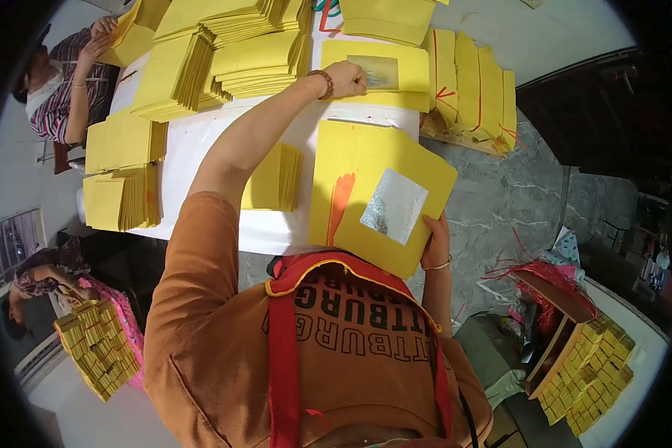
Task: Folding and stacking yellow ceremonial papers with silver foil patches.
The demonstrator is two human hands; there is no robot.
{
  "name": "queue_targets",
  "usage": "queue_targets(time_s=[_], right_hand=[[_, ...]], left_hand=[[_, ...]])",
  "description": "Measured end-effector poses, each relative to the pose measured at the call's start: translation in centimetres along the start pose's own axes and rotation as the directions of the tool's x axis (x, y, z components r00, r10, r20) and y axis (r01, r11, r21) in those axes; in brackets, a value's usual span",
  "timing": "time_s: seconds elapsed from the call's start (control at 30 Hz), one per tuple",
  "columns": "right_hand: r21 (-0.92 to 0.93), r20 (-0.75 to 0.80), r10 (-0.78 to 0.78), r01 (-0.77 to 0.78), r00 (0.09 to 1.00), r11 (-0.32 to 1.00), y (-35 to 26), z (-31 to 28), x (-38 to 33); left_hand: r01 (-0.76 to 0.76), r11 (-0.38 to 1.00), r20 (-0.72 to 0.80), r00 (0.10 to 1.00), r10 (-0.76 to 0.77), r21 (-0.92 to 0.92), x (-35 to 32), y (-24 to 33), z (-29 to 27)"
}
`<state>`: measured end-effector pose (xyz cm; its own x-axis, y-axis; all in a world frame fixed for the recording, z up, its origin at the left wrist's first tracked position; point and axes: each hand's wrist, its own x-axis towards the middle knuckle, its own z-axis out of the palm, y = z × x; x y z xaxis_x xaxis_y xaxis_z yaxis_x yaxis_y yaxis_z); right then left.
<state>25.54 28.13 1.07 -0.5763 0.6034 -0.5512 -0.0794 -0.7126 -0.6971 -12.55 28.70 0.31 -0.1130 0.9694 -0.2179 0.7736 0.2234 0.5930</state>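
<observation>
My left hand (347, 79) reaches across the table, fingers curled down at a silver patch (381, 72) on a stack of yellow paper (414, 69). Whether those fingertips pinch anything is hidden. In my right hand (437, 243), the edge of a yellow sheet (442, 179) with a silver rectangle (393, 205) is gripped between thumb and fingers. That sheet lies tilted over another yellow sheet (328, 160), which bears an orange-red streak (342, 201), at the table's near edge in front of me.
Stacks of folded yellow paper (173, 78) crowd the far left of the white table (201, 160). Red-tied yellow bundles (467, 86) stand at the right. Another person (75, 89) handles yellow paper at far left. Red strings (549, 287) lie on a wooden stand, lower right.
</observation>
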Motion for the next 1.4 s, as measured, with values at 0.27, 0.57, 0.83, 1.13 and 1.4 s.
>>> queue_targets(time_s=[0.27, 0.57, 0.83, 1.13, 1.4], right_hand=[[-0.108, 0.013, 0.014, -0.013, 1.0, 0.994, 0.0, 0.1, 0.1], [0.174, -0.145, -0.297, 0.32, 0.944, 0.931, -8.2, -6.8, -1.8], [0.382, 0.198, -0.548, 0.451, 0.813, 0.807, -12.2, -10.7, -2.4], [-0.218, 0.296, -0.015, 0.083, 0.955, 0.972, -5.9, -1.0, 2.5], [-0.245, 0.34, 0.024, 0.064, 0.94, 0.967, -3.3, 0.7, 4.8]], left_hand=[[-0.144, 0.875, -0.461, 0.804, 0.376, 0.463, -2.3, 3.2, -3.2], [-0.395, 0.737, -0.209, 0.788, 0.578, 0.549, -10.4, 13.9, -3.2], [-0.506, 0.748, -0.151, 0.776, 0.612, 0.429, -18.7, 14.5, 6.6], [-0.076, 0.983, -0.618, 0.769, 0.165, 0.169, -19.6, 12.7, 8.0], [-0.349, 0.759, -0.601, 0.796, -0.069, -0.55, -17.7, 10.5, 8.9]])
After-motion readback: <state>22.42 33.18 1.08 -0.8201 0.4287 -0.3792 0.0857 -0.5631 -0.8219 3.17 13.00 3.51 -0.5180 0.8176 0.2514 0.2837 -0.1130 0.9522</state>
